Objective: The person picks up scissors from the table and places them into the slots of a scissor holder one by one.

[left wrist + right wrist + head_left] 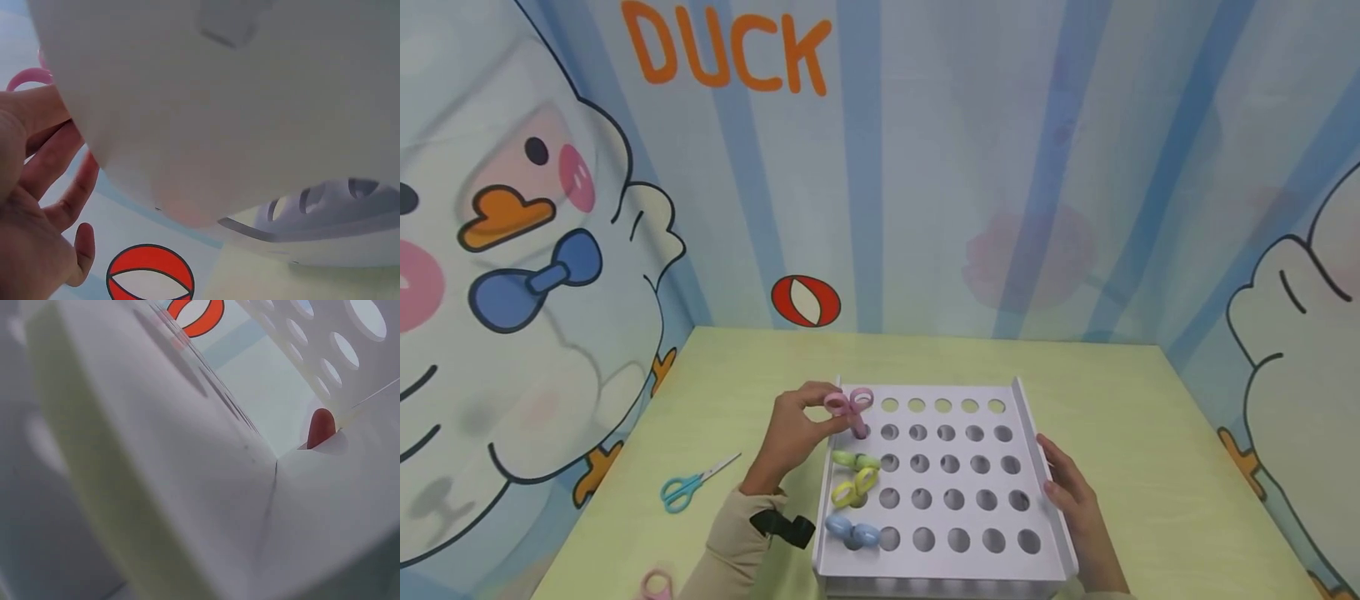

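My left hand pinches pink scissors by the handle, loops up. Their lower end points down at a hole in the left column of a white rack, second row from the back; how far it reaches in is hidden. Nearer me in that column stand light green scissors, yellow scissors and blue scissors, handles up. At the rack's right side my right hand grips the side panel, and one fingertip shows past its edge in the right wrist view.
Left of the rack, turquoise-handled scissors lie on the pale yellow table. A pink scissor handle shows at the bottom edge of the head view. Behind the table hangs a printed curtain.
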Demonstrator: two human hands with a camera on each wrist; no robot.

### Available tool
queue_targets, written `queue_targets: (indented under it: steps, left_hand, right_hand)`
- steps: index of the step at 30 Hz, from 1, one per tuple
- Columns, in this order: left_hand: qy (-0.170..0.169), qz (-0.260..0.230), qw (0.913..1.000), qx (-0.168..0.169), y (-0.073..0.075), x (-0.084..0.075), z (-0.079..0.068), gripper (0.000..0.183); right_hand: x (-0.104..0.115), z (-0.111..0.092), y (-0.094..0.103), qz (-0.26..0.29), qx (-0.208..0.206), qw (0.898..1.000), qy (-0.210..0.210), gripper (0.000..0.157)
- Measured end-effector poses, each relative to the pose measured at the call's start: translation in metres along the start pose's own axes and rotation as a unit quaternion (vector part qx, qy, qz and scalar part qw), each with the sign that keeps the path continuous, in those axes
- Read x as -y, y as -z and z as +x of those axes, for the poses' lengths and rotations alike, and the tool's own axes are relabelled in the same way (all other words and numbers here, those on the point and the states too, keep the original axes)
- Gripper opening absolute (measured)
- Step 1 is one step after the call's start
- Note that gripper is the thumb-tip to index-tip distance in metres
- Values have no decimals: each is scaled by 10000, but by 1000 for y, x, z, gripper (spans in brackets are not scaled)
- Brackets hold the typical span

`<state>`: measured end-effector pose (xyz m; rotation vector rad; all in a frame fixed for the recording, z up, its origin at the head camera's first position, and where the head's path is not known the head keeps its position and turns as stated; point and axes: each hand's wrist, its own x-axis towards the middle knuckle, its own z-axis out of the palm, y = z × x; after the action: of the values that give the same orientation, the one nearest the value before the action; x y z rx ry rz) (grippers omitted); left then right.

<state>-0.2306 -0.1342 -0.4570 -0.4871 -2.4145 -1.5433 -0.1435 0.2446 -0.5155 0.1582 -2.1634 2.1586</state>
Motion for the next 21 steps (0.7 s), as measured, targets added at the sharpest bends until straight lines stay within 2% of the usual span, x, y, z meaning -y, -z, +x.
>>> queue_targets:
  steps: [5,12,16,21]
  left_hand:
    - [97,463,9987,178,-5,2,0,20]
    - [-65,1110,9936,205,-8,-2,0,26]
    - [-105,1225,9922,195,-8,-2,1,27]
    - [-83,1121,9936,150,-10,0,0,26]
  right_hand:
    - [0,0,1,-42,-21,9999,-101,52]
    - [0,0,1,-26,-54,9998,-167,52]
    - [0,-1,0,47,-35,9999,-132,52]
    - [-2,0,0,122,-18,9999,-6,52]
